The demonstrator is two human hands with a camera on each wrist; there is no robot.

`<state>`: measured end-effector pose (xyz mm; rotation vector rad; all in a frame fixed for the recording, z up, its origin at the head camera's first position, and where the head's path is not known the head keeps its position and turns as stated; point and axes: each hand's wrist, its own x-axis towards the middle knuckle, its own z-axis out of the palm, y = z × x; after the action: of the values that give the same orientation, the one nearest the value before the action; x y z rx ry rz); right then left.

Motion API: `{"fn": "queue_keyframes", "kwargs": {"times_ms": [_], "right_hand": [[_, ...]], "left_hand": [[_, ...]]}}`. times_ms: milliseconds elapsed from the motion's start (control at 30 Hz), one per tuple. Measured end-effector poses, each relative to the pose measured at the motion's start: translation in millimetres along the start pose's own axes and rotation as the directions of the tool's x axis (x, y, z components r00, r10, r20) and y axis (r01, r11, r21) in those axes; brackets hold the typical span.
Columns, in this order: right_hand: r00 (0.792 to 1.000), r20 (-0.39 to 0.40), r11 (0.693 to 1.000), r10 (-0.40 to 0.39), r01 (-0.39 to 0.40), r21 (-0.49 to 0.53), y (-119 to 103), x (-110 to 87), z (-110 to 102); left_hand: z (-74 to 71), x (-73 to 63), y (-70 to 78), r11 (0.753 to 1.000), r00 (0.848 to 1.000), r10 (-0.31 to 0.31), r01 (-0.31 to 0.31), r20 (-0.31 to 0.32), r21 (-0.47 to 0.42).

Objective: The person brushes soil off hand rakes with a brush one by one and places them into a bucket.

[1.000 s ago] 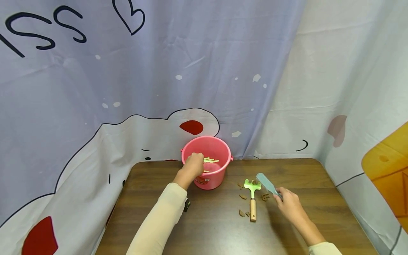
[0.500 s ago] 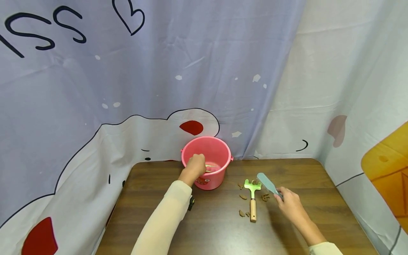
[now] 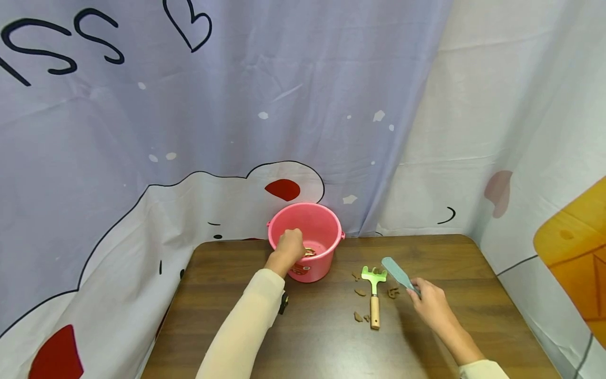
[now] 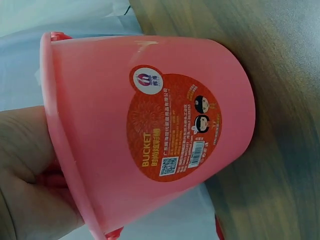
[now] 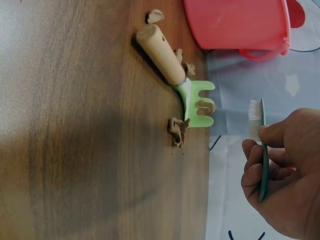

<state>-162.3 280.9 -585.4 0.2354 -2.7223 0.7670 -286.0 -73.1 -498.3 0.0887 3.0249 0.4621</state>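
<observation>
Patterned fabric (image 3: 303, 105) is hung behind the wooden table (image 3: 326, 337). At centre, the pink bucket (image 3: 323, 268) is entered by the left hand (image 3: 289, 247), whose hidden grip cannot be told. Right of centre, the brush (image 3: 396, 271) is pinched by curled fingers of the right hand (image 3: 431, 301), seemingly raised to clear the rake (image 3: 374, 304).

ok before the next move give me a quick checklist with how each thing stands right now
1. Pale teal brush with white bristles gripped by the right hand: ok.
2. Brush clear of the light green rake with a wooden handle: ok, apart in the right wrist view.
3. Pink plastic bucket standing on the brown wood-grain table: ok.
4. Left hand's hold inside the bucket: cannot tell, fingertips hidden.
5. Table free of small brown scraps: not ok, several lie around the rake.
</observation>
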Motion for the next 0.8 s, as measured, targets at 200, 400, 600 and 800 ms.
{"fn": "queue_keyframes", "kwargs": {"times_ms": [200,400,600,800], "right_hand": [[1.0,-0.012,1.0,-0.007,0.007,-0.009,3,-0.2,0],[1.0,0.005,1.0,0.012,-0.012,-0.006,4,-1.0,-1],[1.0,0.009,1.0,0.016,-0.016,0.006,4,-1.0,-3],[1.0,-0.003,1.0,0.011,-0.011,0.002,6,-2.6,-8]], "left_hand": [[-5.9,-3.5,-3.9,0.999,1.0,-0.012,0.013,0.019,-0.05],[-13.3,-10.4,-9.7,0.993,0.999,0.038,-0.039,-0.011,-0.112],[-23.1,-18.5,-16.6,0.979,0.993,0.097,-0.108,-0.069,-0.175],[-32.5,-31.6,-20.4,0.972,0.973,0.154,-0.181,-0.174,-0.152]]}}
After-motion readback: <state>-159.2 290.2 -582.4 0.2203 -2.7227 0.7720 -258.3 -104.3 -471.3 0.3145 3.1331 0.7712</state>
